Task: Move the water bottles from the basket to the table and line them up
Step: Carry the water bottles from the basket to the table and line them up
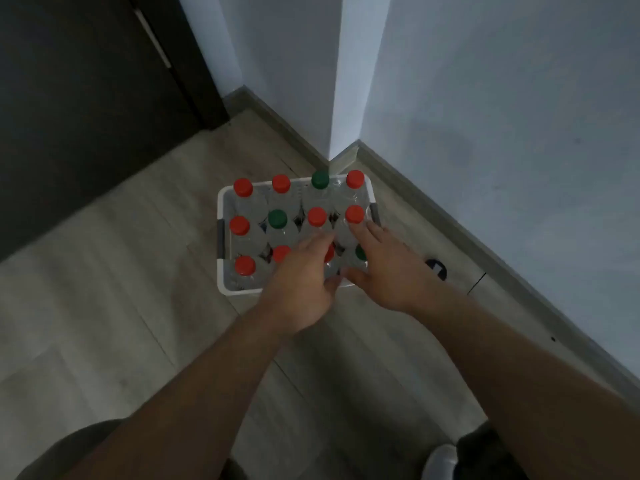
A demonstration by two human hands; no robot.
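Down on the wooden floor [104, 271], the white basket [239, 291] stands packed with upright water bottles [242, 187], capped red or green. The left hand [301, 275] reaches over its near row, fingers straight, gripping nothing. Just beside it, the right hand [384, 268] spreads open over the right-hand bottles.

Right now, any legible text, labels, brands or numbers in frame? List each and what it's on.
No readable text anywhere.
water bottles: no legible labels; caps are plain red or green.
basket: no marking shows.
dark disc on the floor: a pale mark, too blurred to read.
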